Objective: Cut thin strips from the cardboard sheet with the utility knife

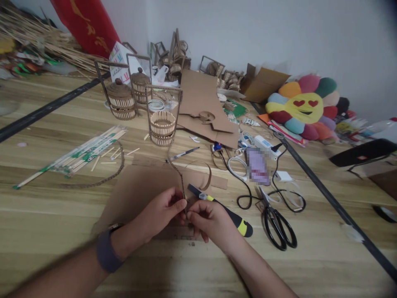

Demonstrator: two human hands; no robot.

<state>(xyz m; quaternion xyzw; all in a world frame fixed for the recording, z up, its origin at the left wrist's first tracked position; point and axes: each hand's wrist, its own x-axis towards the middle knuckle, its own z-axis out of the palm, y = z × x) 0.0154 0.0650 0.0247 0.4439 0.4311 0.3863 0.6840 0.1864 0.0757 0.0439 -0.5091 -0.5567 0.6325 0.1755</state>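
My left hand (163,213) pinches a thin brown braided strip (178,169), which rises from my fingers toward the small basket. At its lower end, my right hand (211,219) closes its thumb and fingers on the same strip. Both hands are over a flat cardboard sheet (133,194). Just beyond my right hand lies a black and yellow utility knife (228,211), partly covered by the fingers. The small slatted basket (163,128) with a tall handle stands farther back. Another braided strip (120,165) curves across the table to the left.
Black-handled scissors (274,225) lie at right, near cables (245,198) and a blurred phone (258,166). Packaged sticks (89,151) are at left. Lidded baskets (120,99), cut cardboard (198,95) and a flower cushion (305,105) stand behind. A pen (184,154) lies mid-table.
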